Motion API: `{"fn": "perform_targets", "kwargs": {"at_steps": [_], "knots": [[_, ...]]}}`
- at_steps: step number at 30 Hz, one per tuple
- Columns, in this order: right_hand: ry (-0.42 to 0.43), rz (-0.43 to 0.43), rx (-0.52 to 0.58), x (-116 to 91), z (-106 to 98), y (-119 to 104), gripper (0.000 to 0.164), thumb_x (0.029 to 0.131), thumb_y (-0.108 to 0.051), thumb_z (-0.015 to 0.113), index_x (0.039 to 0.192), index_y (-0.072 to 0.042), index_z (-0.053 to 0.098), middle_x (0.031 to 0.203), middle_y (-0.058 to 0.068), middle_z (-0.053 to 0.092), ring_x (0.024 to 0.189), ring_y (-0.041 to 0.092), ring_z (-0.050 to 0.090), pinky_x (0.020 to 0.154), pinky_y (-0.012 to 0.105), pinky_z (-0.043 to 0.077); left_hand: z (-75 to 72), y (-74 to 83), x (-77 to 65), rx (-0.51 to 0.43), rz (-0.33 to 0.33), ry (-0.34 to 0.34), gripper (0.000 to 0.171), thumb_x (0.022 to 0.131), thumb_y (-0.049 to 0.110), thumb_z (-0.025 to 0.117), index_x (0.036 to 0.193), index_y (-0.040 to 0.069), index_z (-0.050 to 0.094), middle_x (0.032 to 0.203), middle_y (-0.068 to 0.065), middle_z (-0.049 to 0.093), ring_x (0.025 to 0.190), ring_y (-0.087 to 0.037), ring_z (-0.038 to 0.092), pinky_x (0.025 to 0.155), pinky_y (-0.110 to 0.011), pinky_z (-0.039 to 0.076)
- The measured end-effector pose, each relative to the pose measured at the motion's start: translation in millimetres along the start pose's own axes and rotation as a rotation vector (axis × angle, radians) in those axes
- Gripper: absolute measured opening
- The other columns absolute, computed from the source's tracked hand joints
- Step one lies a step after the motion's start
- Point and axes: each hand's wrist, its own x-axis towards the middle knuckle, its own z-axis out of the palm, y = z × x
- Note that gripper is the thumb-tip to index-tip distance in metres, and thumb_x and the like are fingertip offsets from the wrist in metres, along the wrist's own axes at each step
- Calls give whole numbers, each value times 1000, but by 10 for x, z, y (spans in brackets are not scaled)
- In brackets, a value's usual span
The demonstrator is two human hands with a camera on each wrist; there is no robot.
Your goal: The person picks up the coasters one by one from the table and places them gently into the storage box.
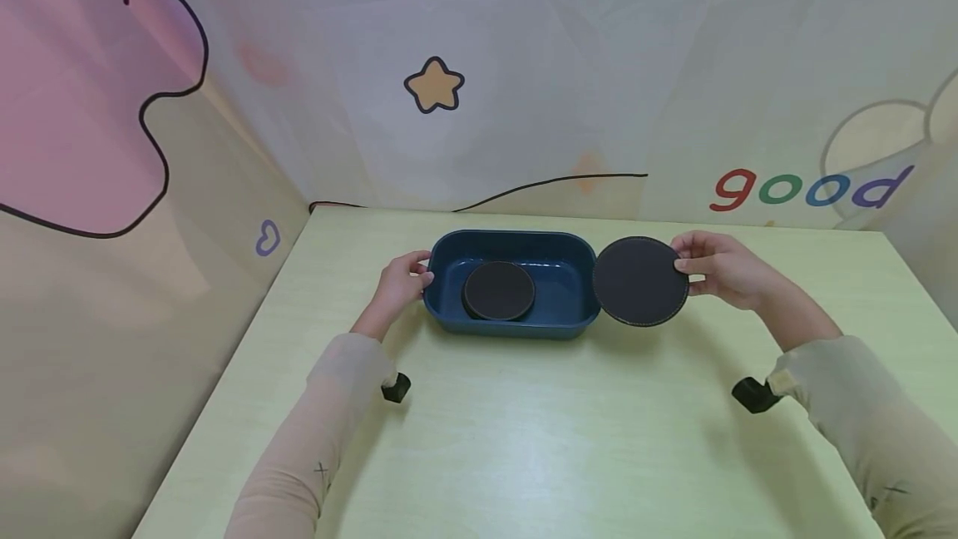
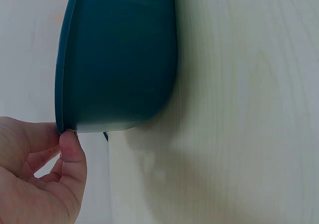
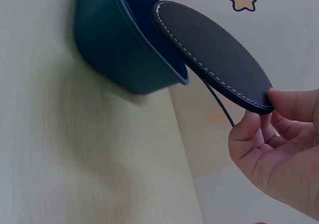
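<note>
A dark blue rectangular basin with rounded corners stands on the table. Inside it, left of its middle, lies a round black coaster; whether others lie under it I cannot tell. My left hand pinches the basin's left rim between thumb and fingers, as the left wrist view also shows. With thumb and fingers my right hand pinches the edge of another black coaster. That one has pale stitching round its edge and is held in the air by the basin's right end, tilted.
The pale wood-grain table reaches back to a printed cloth wall bearing a star and the word "good". Another cloth wall runs along the left. A small black device hangs at the right wrist, another at the left.
</note>
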Motion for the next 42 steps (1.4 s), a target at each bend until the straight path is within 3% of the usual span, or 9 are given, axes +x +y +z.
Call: {"fn": "perform_targets", "kwargs": {"at_steps": [26,42], "knots": [[27,42,64,564,615,19,11,89,1,44,92,-9,47,75,-3,51,61,8,52,57,23,46,4,-20,19,-7,-7,6,42,88,6,50,130,11,44,102,-12,51,84,-21,51,76,-31,52],[77,104,62,901,938,90,12,89,0,43,99,-6,42,77,-2,45,58,8,48,55,21,44,5,-27,17,-7,11,7,41,89,7,50,129,10,44,102,-12,50,84,-21,52,76,-31,52]]}}
